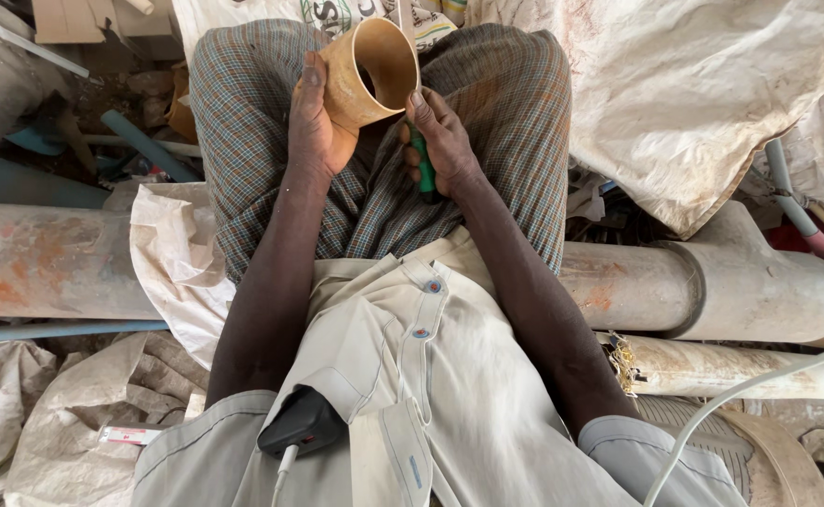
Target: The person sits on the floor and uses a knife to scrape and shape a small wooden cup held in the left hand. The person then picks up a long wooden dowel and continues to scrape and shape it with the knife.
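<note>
Fingers of my left hand [316, 117] curl around the outside of a tan ring [367, 70], a short cut of wide pipe, with the thumb lying along its near wall and the open end tilted up toward me. The ring sits above my lap, between my knees, over the checked cloth [487, 113] I wear. My right hand [442, 143] is closed in a fist around a green-handled tool [423, 169]; the forefinger stretches up to touch the ring's rim on its right side, and the tool's working end is hidden behind the fingers, so I cannot tell its kind. Both forearms run down from my pale buttoned shirt [402, 376], where a black device [301, 422] rides in the chest pocket. A thick grey pipe [712, 282] lies across under my legs, with white sacks [675, 94] heaped beyond it.
</note>
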